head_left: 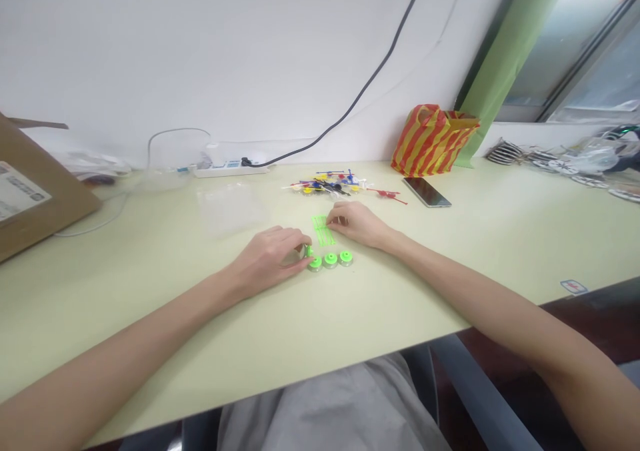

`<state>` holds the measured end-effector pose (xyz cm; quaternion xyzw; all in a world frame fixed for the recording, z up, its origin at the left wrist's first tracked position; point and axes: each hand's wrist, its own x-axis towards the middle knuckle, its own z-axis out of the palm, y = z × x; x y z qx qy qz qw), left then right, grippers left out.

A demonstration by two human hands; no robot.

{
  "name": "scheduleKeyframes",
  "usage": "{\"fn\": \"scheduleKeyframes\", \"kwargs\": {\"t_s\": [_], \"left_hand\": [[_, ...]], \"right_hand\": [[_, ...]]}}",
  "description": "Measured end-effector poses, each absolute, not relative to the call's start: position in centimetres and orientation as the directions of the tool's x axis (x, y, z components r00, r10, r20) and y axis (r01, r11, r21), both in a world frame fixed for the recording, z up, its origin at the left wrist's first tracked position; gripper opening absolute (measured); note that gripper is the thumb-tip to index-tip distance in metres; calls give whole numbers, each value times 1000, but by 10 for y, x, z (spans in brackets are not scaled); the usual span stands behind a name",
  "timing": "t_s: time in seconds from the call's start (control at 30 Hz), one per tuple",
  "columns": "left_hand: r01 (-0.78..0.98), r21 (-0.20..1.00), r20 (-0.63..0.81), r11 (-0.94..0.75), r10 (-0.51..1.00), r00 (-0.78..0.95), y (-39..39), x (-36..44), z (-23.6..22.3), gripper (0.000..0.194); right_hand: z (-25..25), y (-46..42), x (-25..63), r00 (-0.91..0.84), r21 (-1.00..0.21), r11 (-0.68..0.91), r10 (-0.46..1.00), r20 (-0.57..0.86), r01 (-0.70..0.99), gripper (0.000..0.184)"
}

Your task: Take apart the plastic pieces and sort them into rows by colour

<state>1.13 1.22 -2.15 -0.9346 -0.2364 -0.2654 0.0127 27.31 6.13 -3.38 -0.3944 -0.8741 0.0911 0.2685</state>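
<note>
My left hand (273, 259) rests on the pale green table (150, 291), its fingers curled round a small green wheel (308, 251). Three more green wheels (330, 260) lie in a row just to its right. My right hand (359, 224) lies beyond them, its fingertips pinched on the right edge of a flat green plastic frame (323, 230) that lies on the table between the hands.
A heap of small coloured plastic parts (330, 184) lies farther back, with a phone (427, 191) and a red-and-yellow striped bag (434, 139) to its right. A power strip (227, 167) sits by the wall, a cardboard box (30, 194) at the left, clear plastic bags (230, 207) behind my left hand.
</note>
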Motion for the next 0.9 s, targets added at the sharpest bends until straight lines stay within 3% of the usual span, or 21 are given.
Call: {"fn": "scheduleKeyframes", "kwargs": {"t_s": [0.27,0.4,0.53,0.7,0.9], "left_hand": [[430,41,568,-902,375,733,12,12,-20,9],[464,40,662,-885,371,651,11,11,-20,10],[473,98,712,-875,394,582,13,9,-22,15],[478,234,725,-846,479,494,7,11,-24,22],[470,377,670,-798,585,457,-7,18,-20,25]], "right_hand": [[-30,67,287,-471,-370,648,750,464,666,25],[-23,66,294,-368,-475,626,765,529,618,23],[-12,43,274,-388,-575,682,731,562,452,18],[1,3,241,-528,-729,644,713,462,232,20],[7,-6,240,-518,-766,617,722,459,181,11]]}}
